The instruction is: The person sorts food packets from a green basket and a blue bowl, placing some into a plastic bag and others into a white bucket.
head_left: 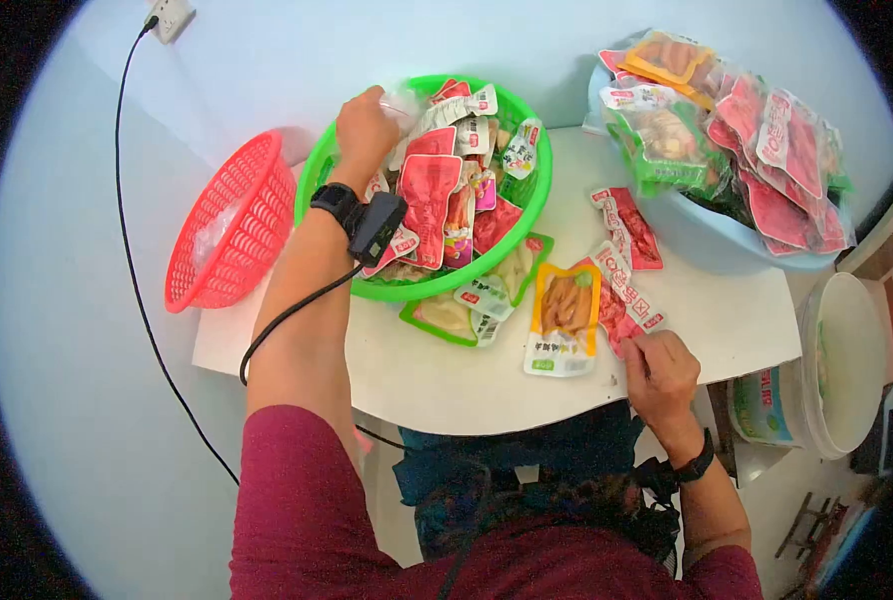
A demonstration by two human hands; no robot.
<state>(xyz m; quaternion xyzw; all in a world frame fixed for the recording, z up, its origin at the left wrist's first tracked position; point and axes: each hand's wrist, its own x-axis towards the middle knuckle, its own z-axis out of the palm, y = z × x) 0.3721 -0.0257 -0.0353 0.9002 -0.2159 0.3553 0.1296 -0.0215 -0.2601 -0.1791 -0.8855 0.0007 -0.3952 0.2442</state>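
Note:
My left hand (367, 132) is at the back left rim of the green basket (312, 185), its fingers curled around a crinkled clear plastic bag (403, 104); the fingertips are partly hidden. Red, white and purple food packets (430, 200) fill this basket. At the table's front right, my right hand (664, 378) is closed, thumb and fingers pinching the lower end of a red-and-white food packet (619, 300). Beside that lies a yellow-edged packet (567, 315) of brown food. Green-edged packets (447, 316) lie partly under the basket's front.
A pink basket (235, 225) with clear plastic inside leans at the left. At the back right, a light blue basin (702, 235) is heaped with packets. Another red packet (629, 228) lies before it. A white bucket (847, 365) is beside the white table (447, 390).

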